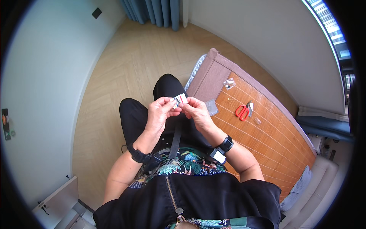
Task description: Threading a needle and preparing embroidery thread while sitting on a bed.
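Observation:
A small white card wound with bands of coloured thread (180, 99) is held above my lap. My left hand (160, 113) pinches its left side between thumb and fingers. At its right and lower edge, my right hand (197, 111) grips it the same way. The fingertips of both hands are close together and hide part of the card. To the right, on a bamboo mat (268, 137), lie red-handled scissors (243, 111), a small clear bag with dark and white bits (229, 83), a tiny yellow item (229, 99) and a small clear piece (258, 120).
A translucent plastic case or bag (211, 107) lies at the mat's left edge, beside my right hand. The mat covers a bed with a mauve fabric border (210, 71). Wood floor (100, 120) runs along the left, up to a pale wall. A blue curtain (160, 11) hangs ahead.

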Available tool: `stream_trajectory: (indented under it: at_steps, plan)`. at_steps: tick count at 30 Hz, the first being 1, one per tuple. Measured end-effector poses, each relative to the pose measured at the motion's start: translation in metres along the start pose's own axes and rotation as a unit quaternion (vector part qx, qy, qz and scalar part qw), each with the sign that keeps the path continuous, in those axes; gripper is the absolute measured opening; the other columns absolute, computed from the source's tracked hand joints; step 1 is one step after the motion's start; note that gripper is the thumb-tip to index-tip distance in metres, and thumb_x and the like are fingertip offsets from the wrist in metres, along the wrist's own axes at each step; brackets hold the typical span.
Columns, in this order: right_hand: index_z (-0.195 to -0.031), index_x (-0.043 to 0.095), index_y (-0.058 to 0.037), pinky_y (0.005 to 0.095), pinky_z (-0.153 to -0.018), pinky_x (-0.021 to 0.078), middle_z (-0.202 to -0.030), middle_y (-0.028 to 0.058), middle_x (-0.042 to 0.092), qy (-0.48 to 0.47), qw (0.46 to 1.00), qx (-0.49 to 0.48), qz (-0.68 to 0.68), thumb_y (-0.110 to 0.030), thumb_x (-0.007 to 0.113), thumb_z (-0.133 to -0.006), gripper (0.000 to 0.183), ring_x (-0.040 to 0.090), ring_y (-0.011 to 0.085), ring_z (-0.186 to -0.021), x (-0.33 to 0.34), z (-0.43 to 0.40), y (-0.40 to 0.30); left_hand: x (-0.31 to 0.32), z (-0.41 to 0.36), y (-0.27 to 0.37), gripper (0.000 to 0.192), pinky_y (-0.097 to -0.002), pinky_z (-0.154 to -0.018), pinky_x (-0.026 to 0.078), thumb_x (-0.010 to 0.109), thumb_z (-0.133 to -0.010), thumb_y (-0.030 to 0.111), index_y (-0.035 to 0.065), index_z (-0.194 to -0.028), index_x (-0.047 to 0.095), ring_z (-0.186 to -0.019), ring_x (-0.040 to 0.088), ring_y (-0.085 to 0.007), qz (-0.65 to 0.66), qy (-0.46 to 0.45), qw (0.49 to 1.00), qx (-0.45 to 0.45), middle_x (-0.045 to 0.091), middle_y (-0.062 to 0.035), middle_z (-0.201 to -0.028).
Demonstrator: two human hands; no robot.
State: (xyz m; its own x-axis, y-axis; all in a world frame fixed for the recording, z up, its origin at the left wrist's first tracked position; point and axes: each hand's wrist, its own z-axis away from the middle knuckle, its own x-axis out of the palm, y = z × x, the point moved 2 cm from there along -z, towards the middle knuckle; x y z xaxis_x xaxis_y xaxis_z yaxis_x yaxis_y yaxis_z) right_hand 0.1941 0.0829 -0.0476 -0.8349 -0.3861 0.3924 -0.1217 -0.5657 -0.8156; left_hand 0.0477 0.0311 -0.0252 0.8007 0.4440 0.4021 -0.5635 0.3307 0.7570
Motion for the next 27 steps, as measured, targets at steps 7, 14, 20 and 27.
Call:
stream_trajectory:
  at_steps: [7, 14, 20, 27]
  plan:
    - [-0.103, 0.064, -0.0052, 0.0147, -0.058, 0.0379, -0.084, -0.0020, 0.064, 0.091, 0.994, -0.006, 0.067, -0.023, 0.063, -0.090, 0.022, 0.050, 0.0002, -0.065, -0.028, 0.015, -0.018, -0.011, -0.005, -0.001, 0.012, -0.0207, -0.058, 0.052, 0.066, -0.087, 0.013, 0.0023, -0.092, 0.064, -0.068, 0.066, -0.0122, 0.003, 0.037, 0.999, -0.026, 0.067, -0.0061, -0.082]
    - [-0.094, 0.067, -0.0019, 0.0173, -0.061, 0.0409, -0.079, -0.0013, 0.063, 0.068, 0.991, -0.074, 0.084, -0.022, 0.064, -0.090, 0.021, 0.054, 0.0041, -0.071, -0.027, 0.008, -0.024, 0.001, -0.004, -0.002, 0.011, -0.0216, -0.059, 0.053, 0.064, -0.088, 0.011, 0.0016, -0.094, 0.065, -0.069, 0.065, -0.0124, -0.020, 0.007, 0.999, -0.033, 0.067, -0.0062, -0.082]
    - [-0.090, 0.067, -0.0041, 0.0185, -0.055, 0.0377, -0.073, -0.0010, 0.062, 0.053, 0.995, -0.036, 0.072, -0.022, 0.066, -0.088, 0.018, 0.050, 0.0034, -0.063, -0.038, 0.009, -0.017, 0.008, -0.003, -0.005, 0.028, -0.0209, -0.060, 0.052, 0.066, -0.088, 0.017, 0.0004, -0.110, 0.060, -0.071, 0.066, -0.0127, -0.078, -0.047, 0.995, -0.031, 0.066, -0.0079, -0.093]
    - [-0.093, 0.066, -0.0059, 0.0148, -0.043, 0.0330, -0.071, -0.0019, 0.059, 0.294, 0.951, -0.077, 0.054, -0.017, 0.063, -0.089, 0.012, 0.044, 0.0000, -0.052, -0.178, 0.023, -0.027, -0.008, -0.004, -0.005, 0.031, -0.0197, -0.060, 0.049, 0.060, -0.092, 0.028, 0.0062, -0.112, 0.059, -0.072, 0.065, -0.0103, -0.125, -0.068, 0.989, -0.051, 0.065, -0.0045, -0.095]
